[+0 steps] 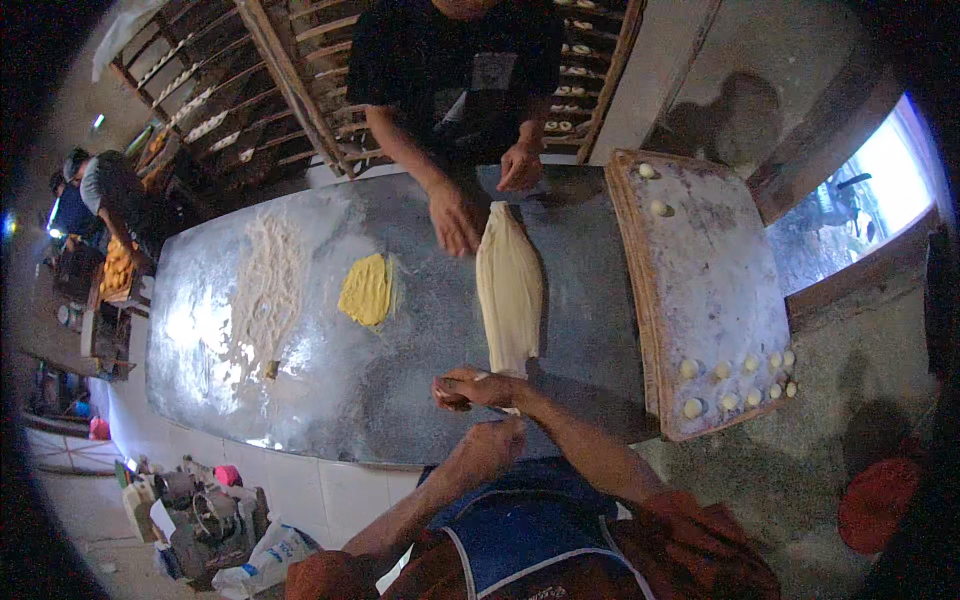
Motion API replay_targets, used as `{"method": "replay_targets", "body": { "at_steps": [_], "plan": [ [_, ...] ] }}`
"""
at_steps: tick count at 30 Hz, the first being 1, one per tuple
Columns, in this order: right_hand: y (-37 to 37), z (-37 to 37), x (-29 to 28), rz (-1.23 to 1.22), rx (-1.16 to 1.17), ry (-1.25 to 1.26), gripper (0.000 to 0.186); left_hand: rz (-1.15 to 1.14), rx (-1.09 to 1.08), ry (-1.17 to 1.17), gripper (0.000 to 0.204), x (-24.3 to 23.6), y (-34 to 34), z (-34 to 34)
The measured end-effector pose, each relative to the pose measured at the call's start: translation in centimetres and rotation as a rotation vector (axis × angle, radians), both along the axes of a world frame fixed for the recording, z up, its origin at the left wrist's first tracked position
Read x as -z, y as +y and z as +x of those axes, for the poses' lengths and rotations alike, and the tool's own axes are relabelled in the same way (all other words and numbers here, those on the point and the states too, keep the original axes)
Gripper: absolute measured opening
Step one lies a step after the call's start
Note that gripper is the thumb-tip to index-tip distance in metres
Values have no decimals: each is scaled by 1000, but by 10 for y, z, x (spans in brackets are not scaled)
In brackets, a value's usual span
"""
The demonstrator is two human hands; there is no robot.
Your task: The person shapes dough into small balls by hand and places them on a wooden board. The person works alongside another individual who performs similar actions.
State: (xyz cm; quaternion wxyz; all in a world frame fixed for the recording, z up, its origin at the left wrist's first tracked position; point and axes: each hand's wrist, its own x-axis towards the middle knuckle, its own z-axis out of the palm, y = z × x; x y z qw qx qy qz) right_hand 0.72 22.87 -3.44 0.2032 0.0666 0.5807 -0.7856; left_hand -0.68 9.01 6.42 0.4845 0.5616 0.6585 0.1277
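- Right hand [472,387]: curled at the near end of the dough strip [510,290]; grip unclear.
- Left hand [490,446]: fingers folded, just bodyward of the right; contents hidden.
- Beyond both hands, the dough strip: probably soft, stretchy; best held broadly, underneath.

The dough [512,300] lies on the table [430,330]. At its six o'clock are the right hand [478,387] and, lower, the left hand [492,447]; at nine, yellow paste [367,290]; at three, a board [715,265].
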Motion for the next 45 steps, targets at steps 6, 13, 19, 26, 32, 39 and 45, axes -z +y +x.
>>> {"method": "replay_targets", "body": {
  "at_steps": [6, 13, 19, 26, 32, 39, 45],
  "plan": [
    [-25, 141, 51, 801, 594, 330, 40, 732, -249, 121, 24, -8, -12, -6],
    [8, 209, -14, 1634, 345, 41, 45, 561, -300, 910, 29, 155, -94, -84],
    [-27, 141, 57, 1788, 658, 374, 33, 331, -831, 343, 34, 160, -7, -25],
    [57, 153, 22, 1542, 698, 188, 40, 538, -886, 272, 18, 158, 1, -81],
    [-3, 198, 21, 1400, 626, 169, 39, 471, -535, 180, 17, 157, -46, -49],
    [11, 149, 32, 1667, 891, 167, 19, 653, -851, 477, 21, 148, 10, -60],
    [19, 225, 39, 1313, 785, -97, 23, 837, -470, 886, 25, 165, -66, -93]
  ]
}}
